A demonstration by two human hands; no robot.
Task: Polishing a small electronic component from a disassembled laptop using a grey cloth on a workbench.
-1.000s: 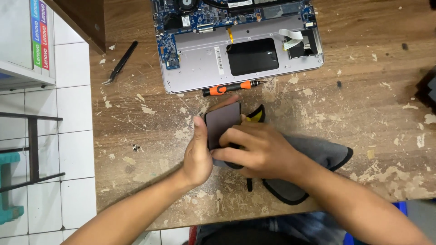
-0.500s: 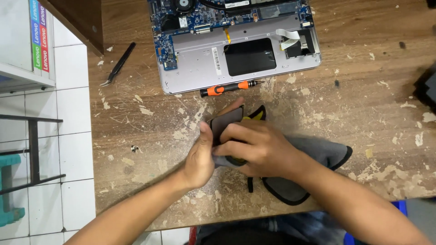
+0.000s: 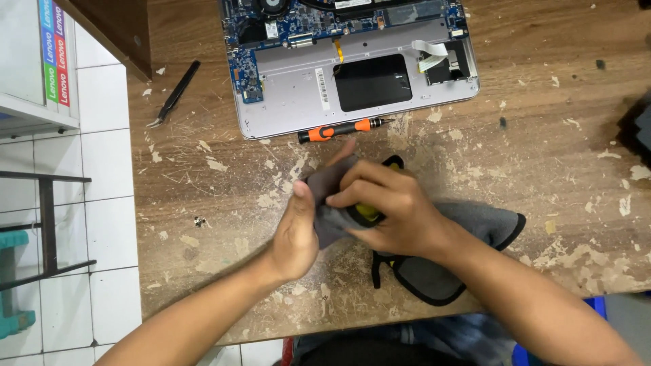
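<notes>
The scene was evenly and brightly lit from above, with only short, soft shadows under the hands at the centre. No strong glare showed. Focus was sharp across the wooden table, softening slightly toward the frame's edges.

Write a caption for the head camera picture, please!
Two hands, left and right, wrap a grey cloth beside an opened laptop.

The worn wooden table carries an opened laptop, a screwdriver beyond the fingers (tweezers farther left), and a grey cloth.
</notes>
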